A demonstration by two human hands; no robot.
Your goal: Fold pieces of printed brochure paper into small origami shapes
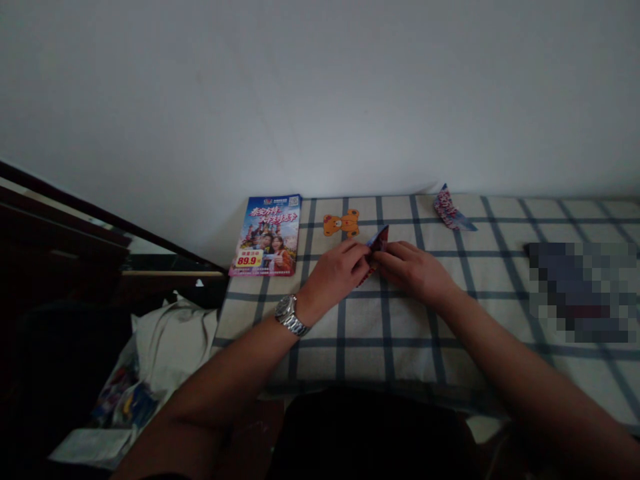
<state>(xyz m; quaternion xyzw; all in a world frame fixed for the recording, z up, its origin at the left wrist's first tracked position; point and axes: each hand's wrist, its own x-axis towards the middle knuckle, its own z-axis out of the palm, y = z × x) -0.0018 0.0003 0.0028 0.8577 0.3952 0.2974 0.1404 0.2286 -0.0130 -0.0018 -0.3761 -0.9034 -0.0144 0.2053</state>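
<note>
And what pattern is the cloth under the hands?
Beige cloth with blue-grey checked lines; best in the head view.

Two hands [343, 268] [413, 270], two folded papers [382, 236] [447, 210]

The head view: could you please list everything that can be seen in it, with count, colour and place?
Folded paper: 1, dark blue and red, between the hands
Other folded paper: 1, red, white and blue, near wall
Leaflet: at least 1, blue and pink, cloth's far left
Bear picture: 1, orange, on cloth
Checked cloth: 1, beige and blue-grey, beneath hands
Pixelated thing: 1, dark, right
Wall: 1, grey-white, behind
Boards: count unclear, dark brown, left
Bag-like thing: 1, off-white, lower left
Wrapped items: count unclear, blue and yellow, lower left
Watch: 1, silver, left wrist
Left hand: 1, bare, centre
Right hand: 1, bare, centre
</note>
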